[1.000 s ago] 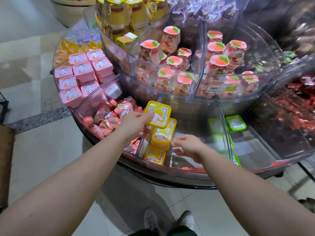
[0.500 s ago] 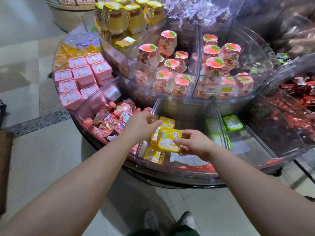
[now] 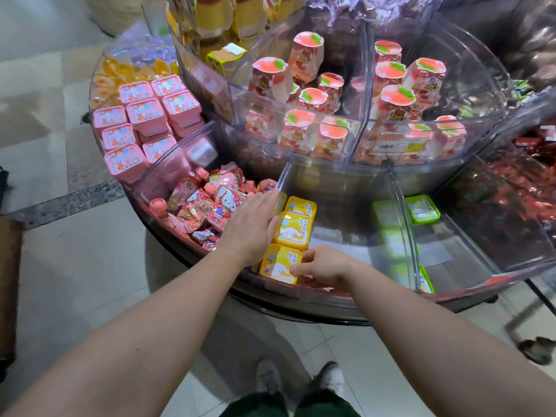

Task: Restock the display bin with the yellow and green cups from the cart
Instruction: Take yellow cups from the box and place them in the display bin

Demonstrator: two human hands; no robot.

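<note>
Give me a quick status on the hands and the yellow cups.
Left hand flat against the middle yellow cup. Right hand pinching the front yellow cup, seated in the bin. Three yellow in a row; rest of the compartment bare. Nothing blocking.

In the display bin [image 3: 355, 296], three cups [image 3: 293, 228] lie in a row running from six toward twelve o'clock, the left hand [image 3: 251, 228] at their nine o'clock, the right hand [image 3: 322, 266] at the nearest cup's three o'clock, and more cups [image 3: 421, 209] beyond the divider [image 3: 404, 218] at three o'clock.
</note>
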